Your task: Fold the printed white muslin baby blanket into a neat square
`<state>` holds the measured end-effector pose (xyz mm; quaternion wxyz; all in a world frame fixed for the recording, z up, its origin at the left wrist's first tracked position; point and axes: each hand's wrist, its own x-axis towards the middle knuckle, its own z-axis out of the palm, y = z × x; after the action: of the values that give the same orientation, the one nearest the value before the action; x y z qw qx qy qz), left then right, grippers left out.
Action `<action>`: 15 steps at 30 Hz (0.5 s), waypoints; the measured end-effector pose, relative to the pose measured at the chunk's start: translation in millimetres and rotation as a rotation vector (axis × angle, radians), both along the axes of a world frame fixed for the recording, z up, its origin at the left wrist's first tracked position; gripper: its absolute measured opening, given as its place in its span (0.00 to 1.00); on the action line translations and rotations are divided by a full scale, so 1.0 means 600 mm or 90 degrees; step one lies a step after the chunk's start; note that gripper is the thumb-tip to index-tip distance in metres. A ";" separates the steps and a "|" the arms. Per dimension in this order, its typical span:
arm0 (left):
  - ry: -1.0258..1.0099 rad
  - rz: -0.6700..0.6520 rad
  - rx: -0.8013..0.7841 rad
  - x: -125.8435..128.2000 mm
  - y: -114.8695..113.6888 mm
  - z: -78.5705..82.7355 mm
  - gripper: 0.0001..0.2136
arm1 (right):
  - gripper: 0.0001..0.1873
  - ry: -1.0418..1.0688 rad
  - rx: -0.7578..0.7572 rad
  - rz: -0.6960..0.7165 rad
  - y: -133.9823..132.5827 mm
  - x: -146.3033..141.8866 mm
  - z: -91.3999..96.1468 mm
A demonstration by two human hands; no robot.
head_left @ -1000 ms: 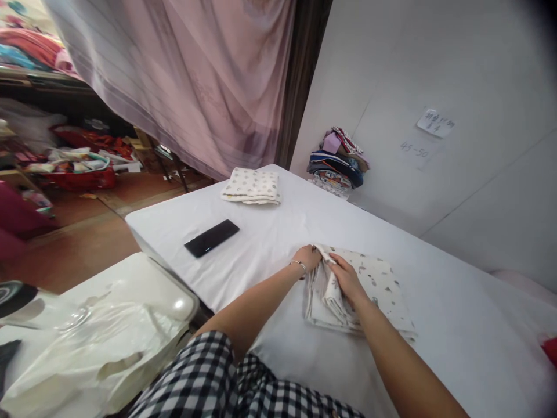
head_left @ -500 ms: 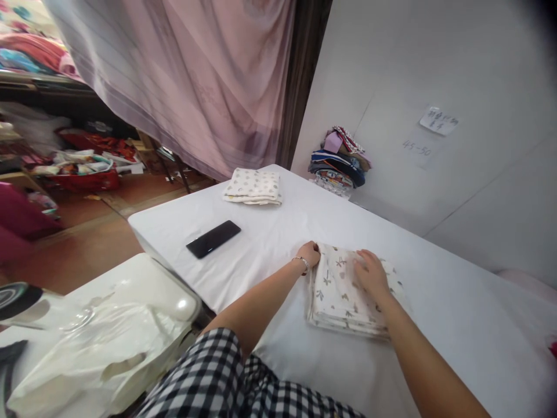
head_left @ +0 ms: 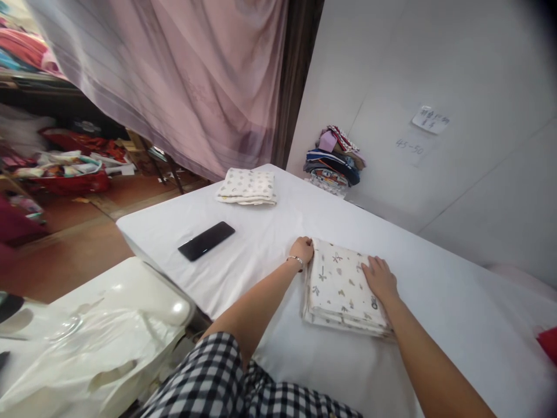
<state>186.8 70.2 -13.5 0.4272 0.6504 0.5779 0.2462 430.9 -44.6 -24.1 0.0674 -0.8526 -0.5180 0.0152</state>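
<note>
A folded white cloth (head_left: 342, 287) with a small printed pattern lies in layers on the white-covered table (head_left: 270, 278) in front of me. At its far left corner, my left hand (head_left: 301, 251) has its fingers curled on the edge. My right hand (head_left: 380, 277) rests flat on the cloth's right side, fingers stretched out and touching the top layer. Further back sits a second folded cloth (head_left: 246, 186), white with grey spots, apart from both hands.
A black phone (head_left: 206, 241) lies on the table, left of my arm. Stacked clothes (head_left: 334, 157) stand against the wall at the back. On the near left, a pale plastic bag (head_left: 100, 360) covers a white surface. A pink curtain (head_left: 209, 75) hangs behind the table.
My right hand has slid rightward across the cloth's top to its right side. My left hand stays at the far left corner. The view has shifted slightly.
</note>
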 end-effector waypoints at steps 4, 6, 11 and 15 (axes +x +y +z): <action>0.001 0.020 0.004 0.001 0.003 -0.002 0.09 | 0.33 -0.003 0.001 0.005 -0.002 0.002 0.000; 0.000 0.016 -0.007 0.000 0.003 -0.003 0.08 | 0.33 -0.003 0.006 0.008 -0.003 0.001 -0.001; 0.005 0.008 -0.041 -0.007 0.011 -0.004 0.10 | 0.31 0.009 0.013 0.018 -0.003 0.001 -0.003; 0.010 0.009 -0.061 -0.009 0.019 0.000 0.13 | 0.32 0.029 -0.007 0.012 0.000 0.003 0.006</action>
<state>181.4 81.8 -13.7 0.4516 0.6267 0.5970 0.2165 432.5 -44.5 -20.8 0.0741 -0.8474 -0.5244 0.0381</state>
